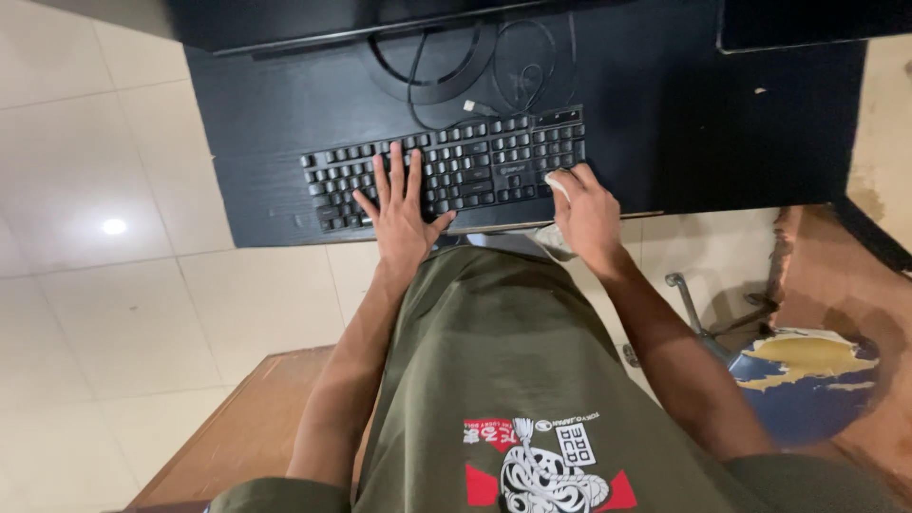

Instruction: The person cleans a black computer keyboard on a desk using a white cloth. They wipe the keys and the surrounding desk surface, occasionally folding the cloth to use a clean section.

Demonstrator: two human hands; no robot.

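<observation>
On black keyboard (446,171) — left hand (399,214) flat, fingers spread; right hand (584,214) clutching white cloth (556,182).

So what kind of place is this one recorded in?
Probably a home or small-office computer desk. A black keyboard lies on a dark desk with a monitor base and cables behind it, over pale floor tiles. The left hand rests on the keys; the right hand holds a white cloth.

Loose black cables (446,71) coil on the black desk (665,104) near its far edge. A worn blue stool (807,380) stands on the tiled floor (104,285).
</observation>
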